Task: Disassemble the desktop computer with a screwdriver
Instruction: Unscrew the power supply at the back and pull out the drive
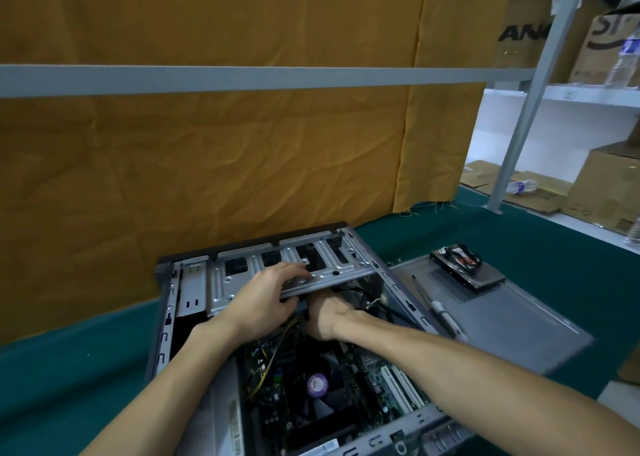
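Observation:
The open desktop case (162,320) lies on its side on the green table, its motherboard and a fan with a purple sticker (318,383) exposed. A grey metal drive cage (325,258) spans the case's far end. My left hand (266,296) grips the cage's near edge, fingers on top. My right hand (327,315) reaches under the cage among black cables, and its fingers are hidden. The screwdriver (438,308) lies on the removed side panel (512,320), right of the case, in neither hand.
A removed hard drive (465,263) sits on the side panel's far end. An orange cloth (207,144) hangs close behind the case. Shelves with cardboard boxes (609,192) and plastic bottles stand at the right. Green table cover (52,386) extends left.

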{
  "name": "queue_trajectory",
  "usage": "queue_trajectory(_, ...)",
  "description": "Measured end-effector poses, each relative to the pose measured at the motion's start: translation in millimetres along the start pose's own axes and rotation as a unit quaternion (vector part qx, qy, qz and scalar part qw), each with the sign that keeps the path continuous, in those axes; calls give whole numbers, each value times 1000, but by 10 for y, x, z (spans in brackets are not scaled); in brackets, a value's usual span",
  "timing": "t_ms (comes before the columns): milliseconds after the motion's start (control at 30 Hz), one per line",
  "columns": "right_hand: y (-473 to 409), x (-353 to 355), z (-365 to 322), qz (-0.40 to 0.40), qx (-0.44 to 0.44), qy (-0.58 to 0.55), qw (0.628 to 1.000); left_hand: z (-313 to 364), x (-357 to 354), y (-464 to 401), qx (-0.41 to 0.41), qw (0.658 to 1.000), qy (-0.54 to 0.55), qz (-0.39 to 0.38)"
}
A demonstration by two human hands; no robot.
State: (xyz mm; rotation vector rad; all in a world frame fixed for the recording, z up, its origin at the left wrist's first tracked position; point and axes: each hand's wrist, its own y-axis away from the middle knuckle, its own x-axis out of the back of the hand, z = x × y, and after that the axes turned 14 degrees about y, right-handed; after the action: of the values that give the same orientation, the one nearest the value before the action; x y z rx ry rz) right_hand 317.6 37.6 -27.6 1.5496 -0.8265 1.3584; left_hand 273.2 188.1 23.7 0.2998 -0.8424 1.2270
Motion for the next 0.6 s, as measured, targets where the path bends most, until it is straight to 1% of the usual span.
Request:
queue_trajectory(233, -9, -50, 13, 2, -29, 0, 1000, -2, 48, 19, 7, 1000, 27, -6)
queue_trajectory(467, 3, -9, 20, 3, -41, -53, 998, -3, 67, 3, 6, 999, 31, -15)
queue_trajectory(600, 35, -44, -9, 8, -64, -37, 997, 0, 66, 11, 10, 999, 36, -16)
